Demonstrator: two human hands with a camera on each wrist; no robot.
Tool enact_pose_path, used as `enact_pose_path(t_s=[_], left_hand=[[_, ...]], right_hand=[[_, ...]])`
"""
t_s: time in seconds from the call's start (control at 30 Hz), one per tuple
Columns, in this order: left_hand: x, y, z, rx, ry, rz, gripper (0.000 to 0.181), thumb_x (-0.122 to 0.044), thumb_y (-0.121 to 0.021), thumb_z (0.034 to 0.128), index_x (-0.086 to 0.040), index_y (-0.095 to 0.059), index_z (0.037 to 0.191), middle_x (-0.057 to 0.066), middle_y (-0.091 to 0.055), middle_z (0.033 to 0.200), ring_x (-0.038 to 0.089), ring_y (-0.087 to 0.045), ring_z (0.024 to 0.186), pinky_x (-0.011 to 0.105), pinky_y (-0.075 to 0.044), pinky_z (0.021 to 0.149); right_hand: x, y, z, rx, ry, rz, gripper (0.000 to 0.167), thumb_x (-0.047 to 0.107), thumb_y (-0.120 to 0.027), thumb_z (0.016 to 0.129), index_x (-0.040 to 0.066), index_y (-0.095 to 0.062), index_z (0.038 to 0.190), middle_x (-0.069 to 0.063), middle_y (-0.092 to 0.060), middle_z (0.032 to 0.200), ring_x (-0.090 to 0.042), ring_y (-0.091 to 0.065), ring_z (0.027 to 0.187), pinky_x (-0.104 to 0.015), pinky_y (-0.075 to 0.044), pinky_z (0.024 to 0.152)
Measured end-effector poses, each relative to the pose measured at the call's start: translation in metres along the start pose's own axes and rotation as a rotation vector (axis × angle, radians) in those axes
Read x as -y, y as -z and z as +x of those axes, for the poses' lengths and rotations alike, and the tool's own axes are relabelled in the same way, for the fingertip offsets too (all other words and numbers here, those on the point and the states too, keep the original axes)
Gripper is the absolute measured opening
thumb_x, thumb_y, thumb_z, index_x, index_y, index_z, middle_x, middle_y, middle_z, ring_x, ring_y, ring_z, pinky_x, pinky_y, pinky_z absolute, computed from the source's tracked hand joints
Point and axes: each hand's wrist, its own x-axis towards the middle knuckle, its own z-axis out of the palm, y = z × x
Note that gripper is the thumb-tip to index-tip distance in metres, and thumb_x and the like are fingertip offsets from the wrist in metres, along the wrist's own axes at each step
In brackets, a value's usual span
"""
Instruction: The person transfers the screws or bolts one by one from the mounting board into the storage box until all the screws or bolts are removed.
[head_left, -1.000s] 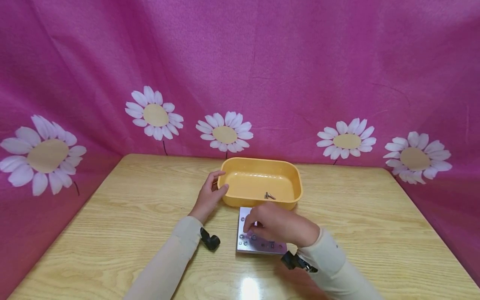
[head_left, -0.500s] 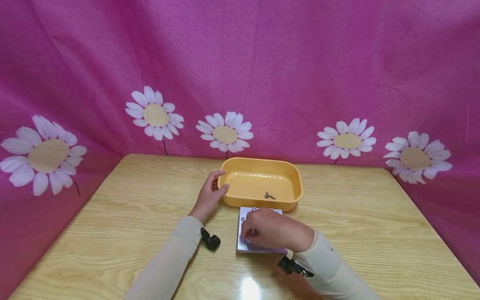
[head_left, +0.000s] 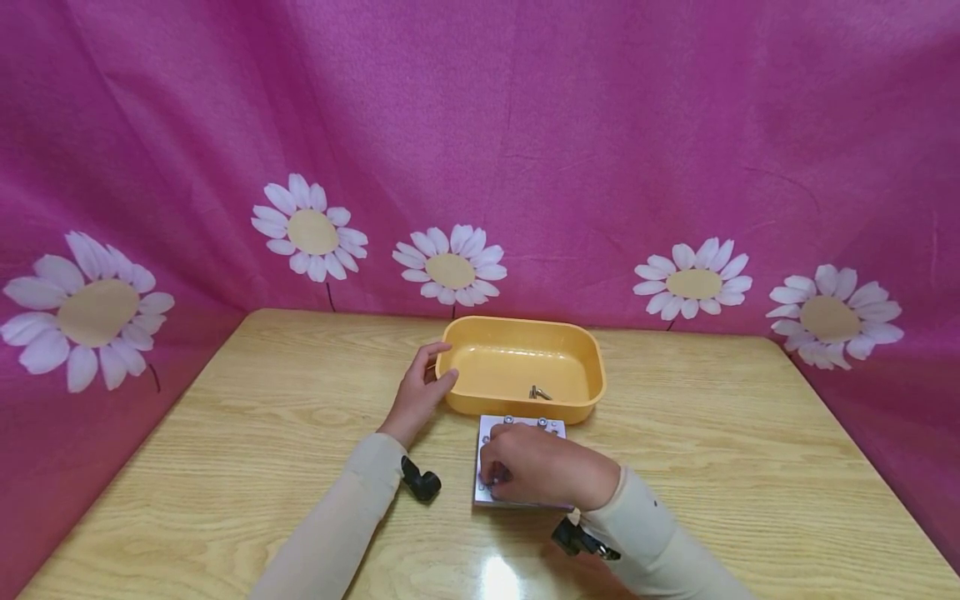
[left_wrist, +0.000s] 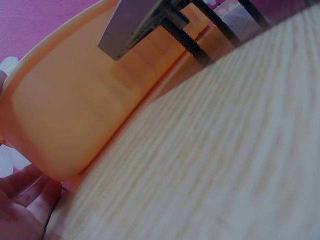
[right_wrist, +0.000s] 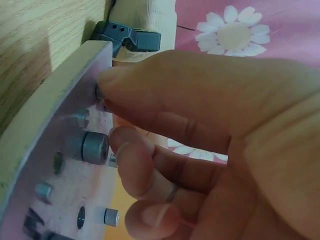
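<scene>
My left hand (head_left: 416,396) holds the left end of a yellow plastic tub (head_left: 517,403), its thumb at the near rim and the other fingers around the end. In front of the tub lies a metal plate (head_left: 486,427) with holes and several socket head screws (right_wrist: 95,147). Threaded shanks (left_wrist: 180,37) stick out beneath the plate in the left wrist view. Over the plate, my right hand (head_left: 543,464) has thumb and forefinger at a small screw (right_wrist: 98,93) near the plate's edge, seemingly pinching it. The thumb covers most of that screw. The other right fingers are curled.
A few loose screws (head_left: 539,392) lie inside the tub near its front wall. Everything stands on a wood-grain table (head_left: 300,400). Behind the table hangs a pink cloth (head_left: 555,167) printed with daisies. Black wrist cameras (head_left: 422,481) sit on both cuffs.
The right hand has shifted a little left and toward the near side of the plate, uncovering screws along the plate's far edge. My left hand stays on the tub.
</scene>
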Motion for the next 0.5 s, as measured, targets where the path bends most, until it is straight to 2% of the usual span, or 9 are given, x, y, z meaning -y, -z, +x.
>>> enact_pose_path(t_s=[0.27, 0.5], left_hand=[[0.0016, -0.0016, 0.0009, -0.026, -0.008, 0.005, 0.044, -0.017, -0.062, 0.0924, -0.019, -0.05, 0.134, 0.01, -0.048, 0.136, 0.025, -0.048, 0.125, 0.039, -0.044, 0.101], [-0.001, -0.0007, -0.0004, -0.015, -0.006, 0.005, 0.044, -0.018, -0.062, 0.0926, -0.019, -0.05, 0.134, 0.009, -0.047, 0.137, 0.025, -0.047, 0.126, 0.038, -0.042, 0.103]], right_hand=[[-0.003, -0.0031, 0.0011, -0.015, 0.013, 0.002, 0.009, 0.011, -0.076, 0.077, 0.017, -0.07, 0.081, 0.012, -0.054, 0.077, -0.002, -0.049, 0.075, -0.02, -0.045, 0.071], [-0.0033, -0.0051, 0.0029, -0.007, -0.012, 0.03, 0.01, 0.011, -0.072, 0.078, 0.018, -0.065, 0.078, 0.011, -0.051, 0.075, -0.004, -0.048, 0.072, -0.021, -0.043, 0.069]])
